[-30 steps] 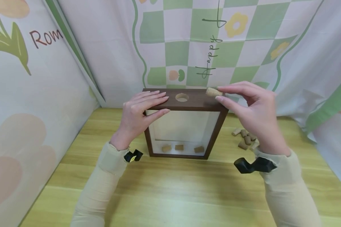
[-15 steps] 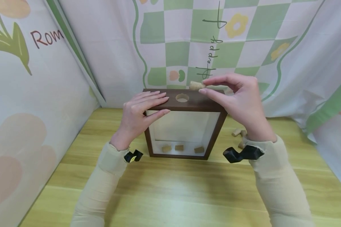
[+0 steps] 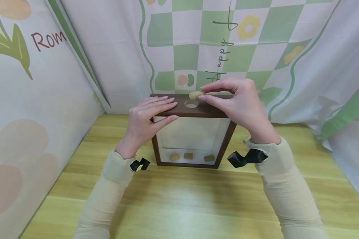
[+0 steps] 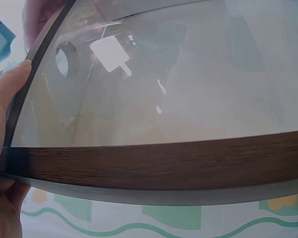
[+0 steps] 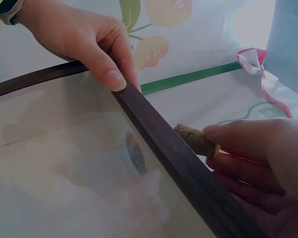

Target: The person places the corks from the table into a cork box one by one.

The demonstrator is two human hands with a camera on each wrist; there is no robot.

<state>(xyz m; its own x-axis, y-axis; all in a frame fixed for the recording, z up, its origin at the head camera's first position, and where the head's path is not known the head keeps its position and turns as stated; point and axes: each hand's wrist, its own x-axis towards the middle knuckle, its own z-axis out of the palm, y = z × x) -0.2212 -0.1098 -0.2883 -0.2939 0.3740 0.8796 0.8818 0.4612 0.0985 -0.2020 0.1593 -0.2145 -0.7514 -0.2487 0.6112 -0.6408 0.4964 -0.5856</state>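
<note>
A shadow box [image 3: 207,111] with a dark wood frame and clear front stands upright on the table, a round hole [image 3: 191,104] in its top. My left hand [image 3: 146,114] rests on its top left corner, fingers straight along the top and thumb at the front edge. Between thumb and fingertips, my right hand [image 3: 242,101] pinches a wine cork [image 3: 195,95], held slanted just behind the hole's right rim. The right wrist view shows that cork [image 5: 194,141] lying close over the dark frame. Three corks [image 3: 188,156] lie inside on the box floor.
The wooden table [image 3: 173,202] extends in front of the box. A patterned curtain [image 3: 185,56] hangs close behind it, and a printed cloth wall [image 3: 48,99] stands at the left. Right of the box, a loose cork [image 3: 246,140] peeks out beside the right cuff.
My right hand has carried the cork leftward from the box's right end to the hole. The right forearm now covers most of the loose corks. My left hand has stayed in place.
</note>
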